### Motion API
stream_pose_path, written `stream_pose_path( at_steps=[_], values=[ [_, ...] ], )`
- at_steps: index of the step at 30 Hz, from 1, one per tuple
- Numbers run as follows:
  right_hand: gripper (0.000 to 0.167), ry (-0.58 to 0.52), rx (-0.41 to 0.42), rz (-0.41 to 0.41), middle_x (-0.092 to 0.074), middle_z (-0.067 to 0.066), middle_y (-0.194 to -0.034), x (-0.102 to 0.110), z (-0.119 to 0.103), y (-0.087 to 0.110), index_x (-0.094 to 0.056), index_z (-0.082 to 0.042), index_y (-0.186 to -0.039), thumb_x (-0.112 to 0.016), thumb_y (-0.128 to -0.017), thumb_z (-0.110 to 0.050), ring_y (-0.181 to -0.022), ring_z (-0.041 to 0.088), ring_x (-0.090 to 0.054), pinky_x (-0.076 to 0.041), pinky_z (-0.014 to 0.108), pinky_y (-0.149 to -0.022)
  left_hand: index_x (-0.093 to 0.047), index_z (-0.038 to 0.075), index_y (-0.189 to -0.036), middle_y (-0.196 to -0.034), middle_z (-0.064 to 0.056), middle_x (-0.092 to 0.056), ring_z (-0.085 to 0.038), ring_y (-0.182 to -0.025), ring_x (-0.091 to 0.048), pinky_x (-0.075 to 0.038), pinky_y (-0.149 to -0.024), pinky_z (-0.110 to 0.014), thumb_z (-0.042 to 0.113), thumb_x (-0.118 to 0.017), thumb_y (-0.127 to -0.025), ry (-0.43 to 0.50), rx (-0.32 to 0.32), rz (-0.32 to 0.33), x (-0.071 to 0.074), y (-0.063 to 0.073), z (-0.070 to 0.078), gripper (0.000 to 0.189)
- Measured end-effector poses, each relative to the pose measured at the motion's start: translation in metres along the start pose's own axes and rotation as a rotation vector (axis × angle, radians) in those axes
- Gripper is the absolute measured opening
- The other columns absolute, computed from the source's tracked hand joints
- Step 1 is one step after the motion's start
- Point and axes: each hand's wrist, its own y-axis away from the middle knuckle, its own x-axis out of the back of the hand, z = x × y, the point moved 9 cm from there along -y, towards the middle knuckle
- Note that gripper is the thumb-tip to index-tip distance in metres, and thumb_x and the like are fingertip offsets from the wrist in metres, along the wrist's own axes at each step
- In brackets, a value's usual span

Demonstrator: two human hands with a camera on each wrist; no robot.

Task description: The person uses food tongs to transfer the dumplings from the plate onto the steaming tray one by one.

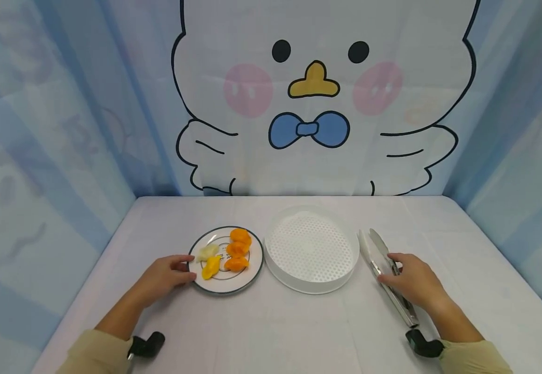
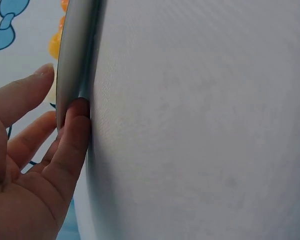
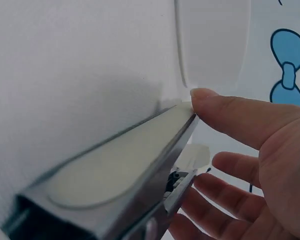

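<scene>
At the rim of a white plate [image 1: 228, 285] with dark rings is my left hand [image 1: 172, 278]. In the left wrist view its fingers [image 2: 72, 140] touch the plate's underside [image 2: 75, 55], while the thumb [image 2: 32, 90] stands slightly off the rim. Orange pieces [image 1: 238, 249], a yellow piece [image 1: 211, 267] and a pale piece [image 1: 207, 252] lie on the plate. Metal tongs [image 1: 394, 296] with pale tips lie spread on the table. My right hand [image 1: 415, 280] holds them across both arms, thumb [image 3: 240, 115] on one side and fingers [image 3: 230, 195] on the other.
Between the plate and the tongs stands a round white steamer-like tray [image 1: 312, 284] with a perforated bottom. All of it is on a white-covered table [image 1: 299, 332]. Behind hangs a cartoon-printed curtain [image 1: 317, 171], with blue curtains at both sides.
</scene>
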Motion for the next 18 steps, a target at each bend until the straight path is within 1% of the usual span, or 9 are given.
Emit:
stream_pose_path(
  at_steps=[3,4,9,11,16,18],
  values=[
    [0.072,0.012,0.016,0.017,-0.059,0.034,-0.115,-0.001,0.000,-0.001,-0.050,0.015,-0.133,-0.078,-0.084,-0.029,-0.092,0.040,-0.063,-0.055,0.056,-0.074,-0.058,0.004,-0.139,-0.122,-0.017,-0.059,-0.031,-0.105,-0.053,-0.051,-0.091,-0.046,0.031,-0.075,-0.090,0.003,-0.002,0.003,-0.001,-0.004,-0.001,0.058],
    [0.073,0.017,0.015,0.015,-0.058,0.035,-0.116,-0.002,0.000,-0.001,-0.049,0.016,-0.134,-0.079,-0.084,-0.029,-0.092,0.040,-0.063,-0.055,0.056,-0.074,-0.058,0.004,-0.138,-0.122,-0.018,-0.059,-0.031,-0.105,-0.053,-0.051,-0.092,-0.047,0.030,-0.075,-0.090,0.006,-0.003,0.002,-0.002,-0.005,-0.001,0.058],
    [0.091,0.018,-0.053,-0.055,-0.051,0.041,-0.126,-0.010,0.005,-0.003,-0.038,0.019,-0.139,-0.081,-0.082,-0.038,-0.096,0.043,-0.061,-0.053,0.061,-0.079,-0.058,0.004,-0.138,-0.125,-0.019,-0.058,-0.032,-0.108,-0.052,-0.049,-0.095,-0.049,0.029,-0.076,-0.090,0.037,0.005,0.000,-0.002,-0.006,-0.003,0.058],
    [0.096,0.019,-0.074,-0.075,-0.049,0.043,-0.128,-0.012,0.006,-0.003,-0.034,0.020,-0.140,-0.081,-0.082,-0.040,-0.096,0.044,-0.061,-0.053,0.061,-0.079,-0.058,0.004,-0.138,-0.126,-0.021,-0.058,-0.033,-0.109,-0.052,-0.049,-0.096,-0.050,0.029,-0.076,-0.089,0.047,0.006,0.002,-0.002,-0.006,-0.002,0.058],
    [0.091,0.015,-0.059,-0.063,-0.048,0.045,-0.127,-0.011,0.004,-0.003,-0.031,0.023,-0.139,-0.079,-0.084,-0.031,-0.095,0.046,-0.062,-0.056,0.059,-0.073,-0.058,0.003,-0.138,-0.128,-0.022,-0.058,-0.035,-0.112,-0.052,-0.047,-0.098,-0.052,0.028,-0.077,-0.089,0.057,0.017,0.009,-0.003,-0.006,-0.004,0.059],
    [0.090,0.033,-0.051,-0.058,-0.049,0.045,-0.125,-0.010,0.003,-0.004,-0.032,0.023,-0.138,-0.078,-0.085,-0.032,-0.094,0.046,-0.061,-0.056,0.057,-0.072,-0.058,0.003,-0.138,-0.127,-0.021,-0.058,-0.035,-0.112,-0.051,-0.047,-0.098,-0.052,0.028,-0.077,-0.088,0.056,0.022,0.010,-0.003,-0.006,-0.005,0.058]
  ],
)
